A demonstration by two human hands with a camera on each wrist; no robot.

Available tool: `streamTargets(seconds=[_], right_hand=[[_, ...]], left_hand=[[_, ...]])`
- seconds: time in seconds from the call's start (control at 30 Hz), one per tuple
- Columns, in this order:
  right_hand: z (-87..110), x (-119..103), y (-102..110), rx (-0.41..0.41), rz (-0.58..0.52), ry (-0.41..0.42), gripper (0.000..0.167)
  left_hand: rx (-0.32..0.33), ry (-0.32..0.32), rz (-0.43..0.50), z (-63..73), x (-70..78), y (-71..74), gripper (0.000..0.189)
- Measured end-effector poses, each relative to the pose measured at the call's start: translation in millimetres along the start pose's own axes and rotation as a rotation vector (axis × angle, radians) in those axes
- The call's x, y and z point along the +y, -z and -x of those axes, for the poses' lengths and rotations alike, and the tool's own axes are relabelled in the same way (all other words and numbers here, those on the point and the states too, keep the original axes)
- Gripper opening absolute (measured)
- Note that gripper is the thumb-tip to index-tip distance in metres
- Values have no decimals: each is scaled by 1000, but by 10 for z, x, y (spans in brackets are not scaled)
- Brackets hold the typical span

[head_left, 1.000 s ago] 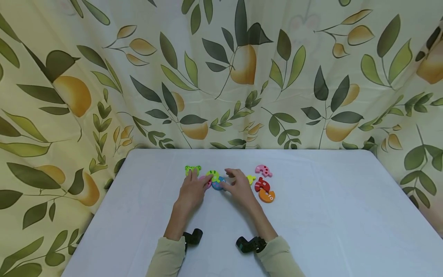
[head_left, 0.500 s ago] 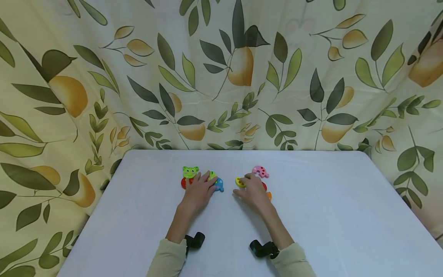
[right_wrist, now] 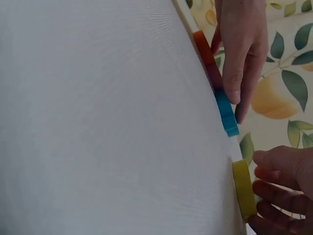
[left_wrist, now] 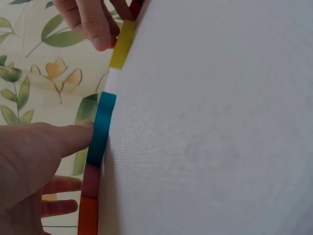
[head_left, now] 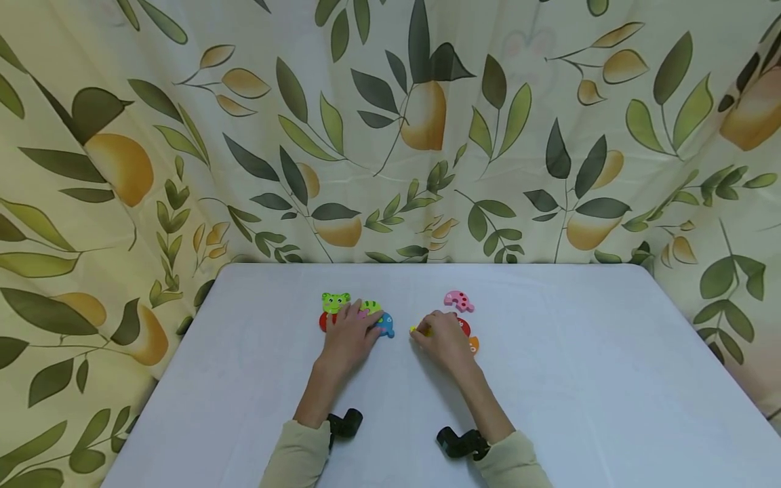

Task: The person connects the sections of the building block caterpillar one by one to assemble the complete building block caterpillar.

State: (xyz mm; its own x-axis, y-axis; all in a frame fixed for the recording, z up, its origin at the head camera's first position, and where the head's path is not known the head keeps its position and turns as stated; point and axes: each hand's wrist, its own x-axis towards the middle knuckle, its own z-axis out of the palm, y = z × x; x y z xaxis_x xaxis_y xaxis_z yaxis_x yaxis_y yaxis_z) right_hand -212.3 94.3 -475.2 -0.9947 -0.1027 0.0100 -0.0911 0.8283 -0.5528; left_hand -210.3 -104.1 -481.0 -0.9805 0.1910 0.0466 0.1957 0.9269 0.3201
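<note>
My left hand (head_left: 348,335) lies over a cluster of painted animal-shaped pieces, its fingers resting on them. Around it show a green frog-faced piece (head_left: 335,303), a red piece (head_left: 323,322), a green striped piece (head_left: 371,306) and a blue piece (head_left: 387,326). In the left wrist view, the thumb touches the upper side of the blue piece. My right hand (head_left: 448,342) pinches a yellow piece (right_wrist: 243,191) between thumb and fingers, a short gap to the right of the blue one. That hand hides most of the yellow piece in the head view.
Beyond the right hand lies a pink spotted piece (head_left: 459,301). A red piece (head_left: 465,327) and an orange piece (head_left: 474,344) sit beside that hand, partly covered. The white-covered table (head_left: 598,366) ends at a leaf-patterned curtain (head_left: 390,203).
My right hand left the blue piece, moved right to the yellow piece and closed its fingers on it. My left hand shifted slightly right over the cluster, uncovering the frog face.
</note>
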Motion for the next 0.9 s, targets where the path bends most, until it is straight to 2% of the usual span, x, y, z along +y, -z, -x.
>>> streamTargets(seconds=[0.07, 0.23, 0.5, 0.67, 0.9], right_hand=[[4, 6, -3, 17, -11, -2, 20], [10, 2, -17, 45, -27, -25, 41], [-1, 17, -31, 8, -53, -33, 61], [7, 27, -41, -8, -54, -21, 64], [22, 36, -56, -9, -52, 4, 58]], left_hand=[[7, -3, -2, 3, 2, 0, 43], [18, -36, 11, 2, 16, 0, 43], [29, -43, 5, -6, 41, 7, 42], [28, -47, 5, -4, 40, 10, 42], [22, -47, 8, -3, 37, 7, 43]])
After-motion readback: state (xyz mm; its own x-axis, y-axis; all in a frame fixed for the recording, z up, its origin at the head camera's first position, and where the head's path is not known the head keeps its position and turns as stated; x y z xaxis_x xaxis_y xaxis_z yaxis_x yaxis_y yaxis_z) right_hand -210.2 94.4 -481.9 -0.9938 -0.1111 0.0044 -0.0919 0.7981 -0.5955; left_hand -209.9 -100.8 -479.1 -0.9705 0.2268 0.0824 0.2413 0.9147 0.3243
